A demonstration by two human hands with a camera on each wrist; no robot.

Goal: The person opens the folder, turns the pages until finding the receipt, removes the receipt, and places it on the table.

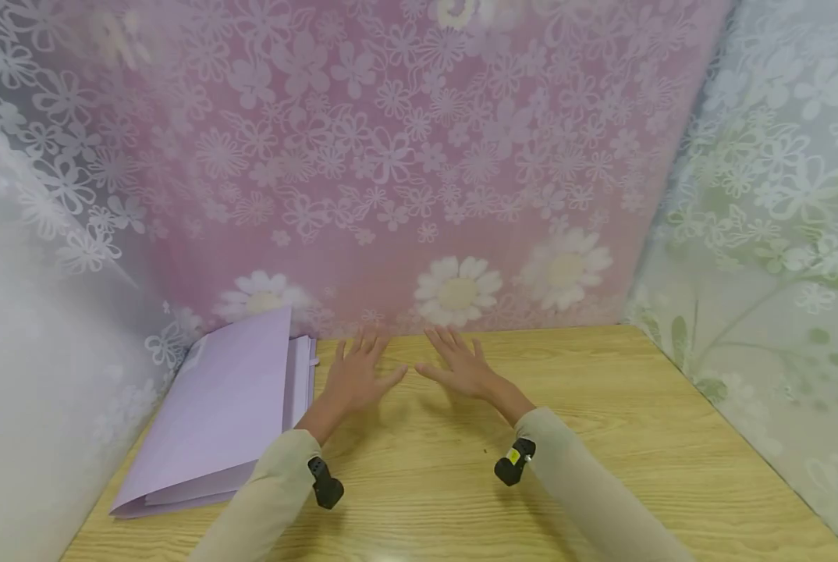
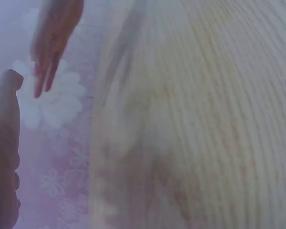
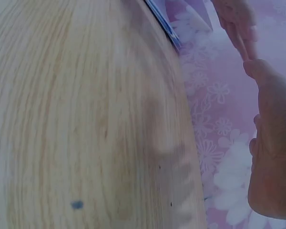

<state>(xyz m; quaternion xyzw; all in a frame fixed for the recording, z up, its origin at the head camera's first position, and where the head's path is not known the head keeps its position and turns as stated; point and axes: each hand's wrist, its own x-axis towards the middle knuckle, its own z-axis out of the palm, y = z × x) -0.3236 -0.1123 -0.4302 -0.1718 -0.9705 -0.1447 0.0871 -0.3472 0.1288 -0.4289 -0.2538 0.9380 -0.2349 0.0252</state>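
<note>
Both hands are held out over the far part of the wooden table, fingers spread and straight, with nothing in them. My left hand (image 1: 358, 376) is just right of a lilac folder (image 1: 215, 398), and my right hand (image 1: 464, 368) is beside it with the thumbs pointing at each other, a small gap between. In the left wrist view the left hand (image 2: 4, 152) appears at the left edge, apart from its shadow on the wood. The right wrist view shows the right hand (image 3: 276, 143) likewise raised off the surface. The folder lies with its cover slightly lifted, pale inner sheets (image 1: 298, 382) showing.
The wood-grain table (image 1: 601, 437) meets a pink flowered curtain (image 1: 405, 156) at its far edge. Flowered sheeting (image 1: 777, 257) stands along the right side, and more (image 1: 40, 312) borders the left. A small dark speck (image 3: 76, 204) lies on the wood.
</note>
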